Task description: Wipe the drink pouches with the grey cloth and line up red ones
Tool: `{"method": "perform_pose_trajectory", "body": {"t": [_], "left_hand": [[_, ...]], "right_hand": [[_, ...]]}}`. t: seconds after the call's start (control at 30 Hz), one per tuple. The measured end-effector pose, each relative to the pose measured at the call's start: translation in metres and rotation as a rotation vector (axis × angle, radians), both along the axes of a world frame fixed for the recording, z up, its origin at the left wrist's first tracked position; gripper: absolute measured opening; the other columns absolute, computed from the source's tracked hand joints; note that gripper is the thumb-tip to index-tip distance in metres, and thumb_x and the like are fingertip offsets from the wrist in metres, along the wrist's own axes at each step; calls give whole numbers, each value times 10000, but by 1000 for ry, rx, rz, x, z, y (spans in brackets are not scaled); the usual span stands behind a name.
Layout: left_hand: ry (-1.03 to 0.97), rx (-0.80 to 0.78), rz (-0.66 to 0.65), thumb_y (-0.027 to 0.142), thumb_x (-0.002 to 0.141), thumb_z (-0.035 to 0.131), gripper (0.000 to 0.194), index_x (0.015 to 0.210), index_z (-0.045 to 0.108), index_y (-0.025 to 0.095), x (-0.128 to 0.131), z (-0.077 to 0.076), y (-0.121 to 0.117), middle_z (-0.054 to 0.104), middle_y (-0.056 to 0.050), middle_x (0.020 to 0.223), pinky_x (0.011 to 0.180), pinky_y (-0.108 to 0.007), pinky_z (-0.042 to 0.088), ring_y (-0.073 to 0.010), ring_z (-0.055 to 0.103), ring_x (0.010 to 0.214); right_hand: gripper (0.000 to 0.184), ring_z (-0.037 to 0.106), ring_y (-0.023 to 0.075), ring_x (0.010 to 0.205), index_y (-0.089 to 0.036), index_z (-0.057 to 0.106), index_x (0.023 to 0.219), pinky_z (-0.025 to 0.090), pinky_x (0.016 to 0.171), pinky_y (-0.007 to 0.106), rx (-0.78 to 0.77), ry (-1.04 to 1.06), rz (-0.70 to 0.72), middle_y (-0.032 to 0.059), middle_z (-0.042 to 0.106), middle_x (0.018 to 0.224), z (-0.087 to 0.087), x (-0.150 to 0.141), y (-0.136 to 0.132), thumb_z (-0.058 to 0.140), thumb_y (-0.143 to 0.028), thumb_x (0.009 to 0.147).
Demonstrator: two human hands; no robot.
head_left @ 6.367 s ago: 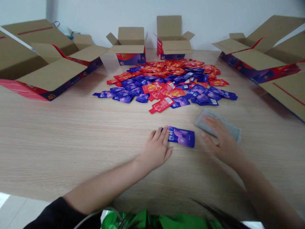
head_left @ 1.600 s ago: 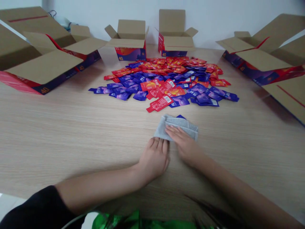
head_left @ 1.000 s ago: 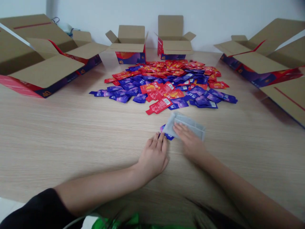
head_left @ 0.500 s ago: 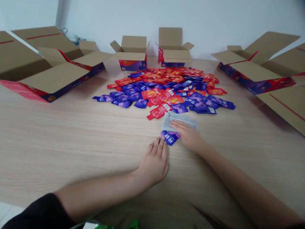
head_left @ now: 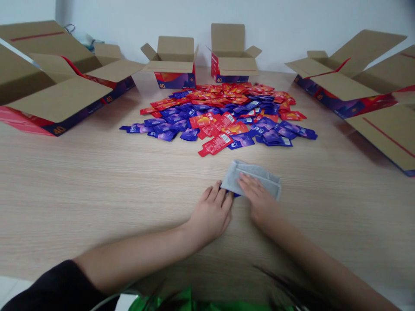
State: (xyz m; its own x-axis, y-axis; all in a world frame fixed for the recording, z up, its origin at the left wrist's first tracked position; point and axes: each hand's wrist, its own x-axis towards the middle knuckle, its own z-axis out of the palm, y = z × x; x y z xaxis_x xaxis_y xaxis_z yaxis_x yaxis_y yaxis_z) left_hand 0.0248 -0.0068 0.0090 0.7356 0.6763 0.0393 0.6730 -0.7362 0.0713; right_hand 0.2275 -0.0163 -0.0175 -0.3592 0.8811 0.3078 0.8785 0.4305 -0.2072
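the left hand (head_left: 212,211) lay palm down on the tabletop (head_left: 113,185), its fingers stretched out and a little spread, the tips at the edge of a blue packet (head_left: 237,195); it was not clenched, and it seemed to steady the packet by light pressure rather than to grip it. the right hand (head_left: 261,201) lay flat too, fingers extended and loosely together, resting on top of a folded grey cloth (head_left: 251,168), with no sign of a fist; whether its thumb pinched the cloth could not be told. the packet was in front of the person, between the two hands, and the cloth covered nearly all of it, so that only a narrow strip showed by the left fingertips. from the left hand the packet lay to the right, and of the two hands the left was nearer to the visible part, touching it. the cloth's long axis ran from the upper left down toward the lower right, slanting across the person's front, with its left corner just beside the left fingertips; the packet's own long axis was hidden. farther off, well apart from both hands, a loose heap of red and blue packets (head_left: 204,102) spread over the tabletop, a red packet (head_left: 215,145) being the closest to the cloth. cardboard boxes (head_left: 61,101) with raised flaps stood to the left, to the right and behind the heap.
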Motion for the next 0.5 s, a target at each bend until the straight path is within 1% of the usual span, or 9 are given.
{"method": "perform_pose_trajectory", "body": {"t": [0.07, 0.1, 0.13, 0.27, 0.3, 0.33, 0.43, 0.47, 0.5], "left_hand": [[-6, 13, -8, 312, 924, 435, 508, 1384, 440, 97, 0, 0, 0, 438, -177, 1444, 1060, -451, 336, -338, 375, 1350], [-9, 16, -9, 313, 922, 438, 515, 1389, 434, 94, 1, 0, 0, 427, -178, 1452, 1059, -454, 338, -343, 375, 1349], [-9, 16, -6, 308, 922, 437, 509, 1383, 442, 92, 1, 0, 0, 441, -179, 1441, 1059, -456, 338, -342, 389, 1340], [-4, -3, 4, 279, 934, 414, 437, 1321, 511, 101, 2, 1, 0, 573, -165, 1303, 1071, -447, 328, -310, 482, 1264], [-7, -2, 3, 282, 934, 416, 444, 1329, 504, 100, 2, 0, 0, 566, -166, 1314, 1072, -446, 329, -311, 476, 1272], [-11, 4, 2, 289, 934, 420, 461, 1349, 486, 97, 2, 0, 0, 535, -170, 1353, 1071, -447, 331, -317, 452, 1294], [-12, 23, 4, 305, 930, 432, 515, 1395, 432, 85, 3, -2, -1, 413, -182, 1463, 1067, -462, 334, -348, 371, 1354], [-7, 26, 6, 302, 928, 432, 521, 1399, 426, 80, 3, -3, -1, 396, -186, 1474, 1067, -468, 333, -352, 366, 1356], [-1, 28, 10, 296, 926, 431, 522, 1399, 424, 75, 4, -3, -1, 394, -190, 1474, 1069, -471, 331, -352, 367, 1357]], "right_hand": [[660, 351, 251, 1382, -28, 478, 1351, 365, 1109, 480, 22, 0, -101, 200, 468, 1430, -4, 5, 1, 308, 41, 717], [660, 345, 256, 1385, -20, 479, 1347, 366, 1107, 486, 35, 4, -122, 206, 473, 1424, -5, 5, 1, 307, 43, 713], [661, 338, 255, 1389, -23, 486, 1344, 359, 1111, 487, 41, 7, -109, 201, 474, 1424, -5, 3, 0, 307, 43, 710], [688, 344, 214, 1387, -75, 502, 1349, 320, 1144, 435, -15, 17, 97, 133, 460, 1454, -2, -4, 0, 322, 36, 694], [692, 351, 209, 1384, -76, 497, 1354, 320, 1145, 430, -27, 31, 99, 131, 461, 1453, -1, -1, 1, 325, 34, 692], [695, 358, 207, 1380, -74, 487, 1361, 324, 1142, 433, -30, 51, 62, 136, 466, 1449, 0, 4, 3, 326, 32, 693], [678, 379, 230, 1368, -47, 465, 1370, 349, 1123, 464, -1, 102, -121, 180, 476, 1428, 1, 19, 9, 331, 29, 710], [663, 379, 243, 1367, -36, 470, 1364, 352, 1119, 475, 13, 100, -145, 194, 479, 1422, 0, 18, 9, 332, 27, 718], [649, 377, 251, 1368, -30, 482, 1353, 348, 1121, 481, 23, 89, -129, 200, 481, 1419, 0, 15, 9, 332, 26, 723]]}}
